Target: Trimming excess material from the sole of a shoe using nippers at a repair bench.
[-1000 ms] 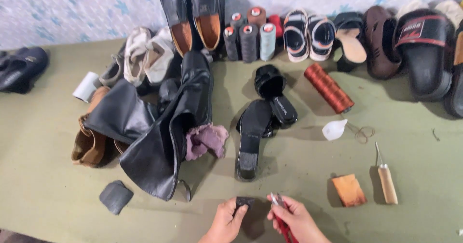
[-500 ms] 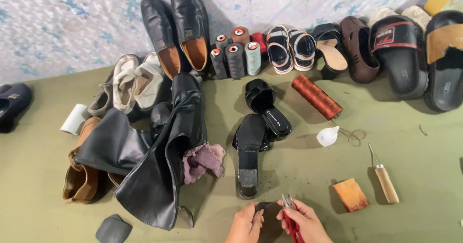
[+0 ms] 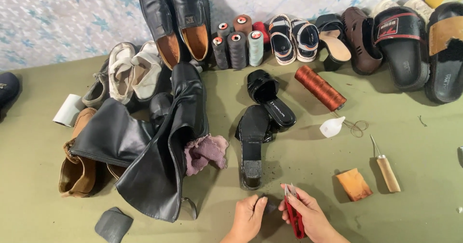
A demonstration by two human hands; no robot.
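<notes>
At the near edge of the olive-green worktop: 2 bare hands, close together. Left hand, fingers curled onto a small dark piece, apparently a scrap of sole or heel material, pressed to the surface; grip appears pinched, though the piece is mostly hidden between the hands. Right hand, closed around a red-handled cutter, blade end up and tilted toward the dark piece. Change over the last second: the hands sit in much the same pose, with the cutter now angled a little closer to the piece, while the view has swung so the rows of footwear show further up; the items themselves appear unmoved. Reading: cutting or trimming of the piece looks to be under way, not finished. Nearby stock: 1 black heeled sandal lying sole-up just beyond the hands; 1 black leather boot with a pink cloth at its opening; 1 tan block and 1 wooden-handled awl to the right; 1 rust-coloured thread spool; 1 grey patch at far left.
</notes>
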